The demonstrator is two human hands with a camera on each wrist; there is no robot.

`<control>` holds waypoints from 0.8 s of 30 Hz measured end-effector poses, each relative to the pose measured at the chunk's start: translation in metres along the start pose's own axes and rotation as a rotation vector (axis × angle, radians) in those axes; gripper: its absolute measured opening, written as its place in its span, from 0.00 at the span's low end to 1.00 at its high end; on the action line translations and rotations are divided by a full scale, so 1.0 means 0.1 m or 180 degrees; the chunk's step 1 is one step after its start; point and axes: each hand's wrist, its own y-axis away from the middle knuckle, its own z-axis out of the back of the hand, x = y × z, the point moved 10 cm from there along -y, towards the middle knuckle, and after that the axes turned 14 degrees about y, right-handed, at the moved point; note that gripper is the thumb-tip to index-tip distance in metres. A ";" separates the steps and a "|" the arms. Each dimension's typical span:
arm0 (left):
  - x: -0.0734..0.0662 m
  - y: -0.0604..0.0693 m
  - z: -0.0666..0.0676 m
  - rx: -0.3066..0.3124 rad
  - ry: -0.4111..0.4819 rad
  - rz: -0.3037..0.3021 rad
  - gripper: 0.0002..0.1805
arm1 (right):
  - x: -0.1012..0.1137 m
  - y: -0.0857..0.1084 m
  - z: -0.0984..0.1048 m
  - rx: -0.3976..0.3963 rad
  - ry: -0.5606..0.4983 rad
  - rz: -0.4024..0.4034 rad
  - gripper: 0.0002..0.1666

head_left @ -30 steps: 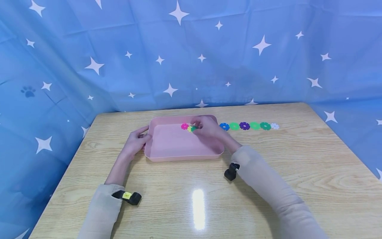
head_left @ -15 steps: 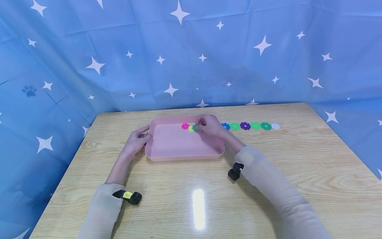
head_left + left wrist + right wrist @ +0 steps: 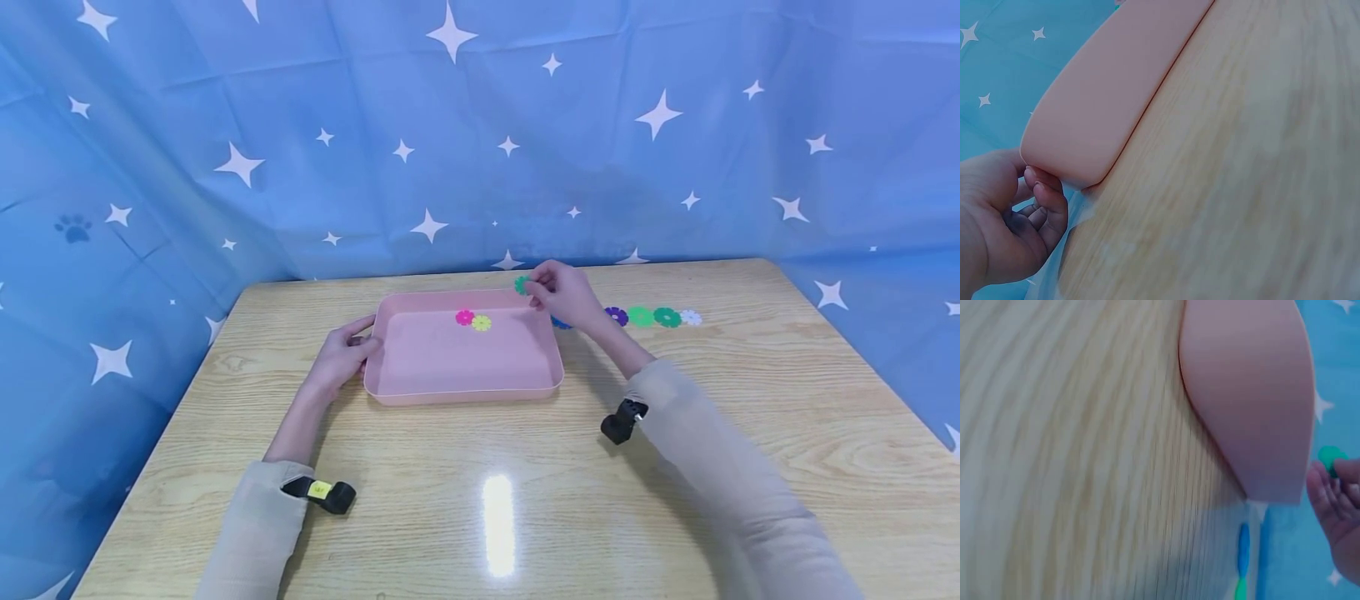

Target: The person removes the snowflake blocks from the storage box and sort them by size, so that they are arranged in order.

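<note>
A shallow pink tray (image 3: pixel 457 398) lies on the table. My left hand (image 3: pixel 341 358) grips its left end, with curled fingers against the tray's wall (image 3: pixel 1079 119) in the left wrist view. Above the tray's back right corner, my right hand (image 3: pixel 566 296) pinches a dark green notched flower disc (image 3: pixel 521 285). In the right wrist view the green disc (image 3: pixel 1331 457) shows at the fingertips, beyond the tray's wall. Inside the tray lie a pink flower disc (image 3: pixel 464 318) and a yellow flower disc (image 3: pixel 482 322), side by side.
Right of the tray runs a row of flower discs on the wooden table (image 3: pixel 420 500): a partly covered blue one (image 3: pixel 561 323), a purple one (image 3: pixel 617 316), several greens and a white one (image 3: pixel 691 317). A blue starry curtain (image 3: pixel 450 167) hangs behind.
My right hand has lifted the green disc out of the tray, moving back and to the right. It now covers part of the disc row. My left hand stays in place.
</note>
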 end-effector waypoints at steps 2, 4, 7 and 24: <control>0.00 0.00 0.00 0.0006 -0.0020 0.0003 0.32 | -0.07 0.02 0.10 -0.0092 0.0005 0.0025 0.11; 0.00 0.00 0.01 -0.0002 -0.0016 0.0005 0.32 | -0.16 0.04 0.19 -0.0177 0.0014 0.0010 0.12; 0.00 -0.01 0.01 -0.0007 0.0020 -0.0008 0.32 | -0.33 0.08 0.32 -0.0265 0.0046 -0.0057 0.14; 0.00 -0.01 0.00 -0.0005 0.0102 -0.0026 0.31 | -1.33 0.51 1.08 -0.0497 0.0256 -0.0831 0.19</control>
